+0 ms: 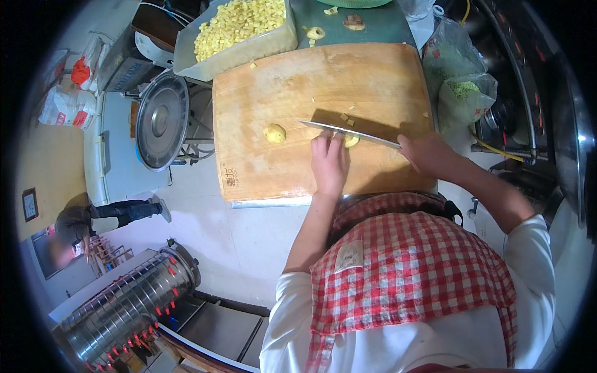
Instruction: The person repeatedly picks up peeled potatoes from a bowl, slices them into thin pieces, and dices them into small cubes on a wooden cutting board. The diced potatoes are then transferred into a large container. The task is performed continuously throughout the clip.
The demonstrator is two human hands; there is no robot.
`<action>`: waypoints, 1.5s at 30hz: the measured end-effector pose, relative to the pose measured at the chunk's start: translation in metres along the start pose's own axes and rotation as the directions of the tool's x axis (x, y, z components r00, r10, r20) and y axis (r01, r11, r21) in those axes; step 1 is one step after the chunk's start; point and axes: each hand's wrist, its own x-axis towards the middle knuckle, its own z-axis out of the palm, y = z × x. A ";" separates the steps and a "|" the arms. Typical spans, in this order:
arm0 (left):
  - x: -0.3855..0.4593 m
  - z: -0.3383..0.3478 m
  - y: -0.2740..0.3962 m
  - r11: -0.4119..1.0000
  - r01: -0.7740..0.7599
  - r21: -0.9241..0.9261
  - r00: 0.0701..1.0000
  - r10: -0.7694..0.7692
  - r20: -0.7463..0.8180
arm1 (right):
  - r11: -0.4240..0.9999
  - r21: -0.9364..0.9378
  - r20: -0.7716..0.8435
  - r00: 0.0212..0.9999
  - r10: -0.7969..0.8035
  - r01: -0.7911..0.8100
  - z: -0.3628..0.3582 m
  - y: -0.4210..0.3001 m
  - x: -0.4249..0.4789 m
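Observation:
My right hand grips the handle of a broad-bladed kitchen knife, whose blade points left across a wooden cutting board. Just under the blade, the fingertips of my left hand press on a piece of peeled potato; the blade and fingers hide part of it. A few small cut cubes lie beyond the knife. To the left, a larger peeled potato piece rests alone on the board.
A plastic tub full of yellow cubes touches the board's far left corner. Peelings and a brown piece lie on the green surface behind. Plastic bags stand at right, a round metal lid at left. Another person stands farther off.

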 end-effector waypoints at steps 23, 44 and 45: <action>0.003 -0.028 -0.015 0.995 -0.103 0.014 0.993 0.102 0.062 | 0.959 0.273 0.032 0.997 0.075 -0.080 0.016 0.007 0.004; -0.037 -0.042 -0.018 0.998 0.050 -0.024 0.998 -0.049 0.043 | 0.990 0.118 -0.060 0.996 -0.065 0.072 0.021 -0.029 0.008; -0.040 -0.042 -0.018 0.997 0.075 -0.013 0.996 -0.075 0.048 | 0.990 0.107 -0.038 0.995 -0.092 0.095 0.018 -0.031 0.007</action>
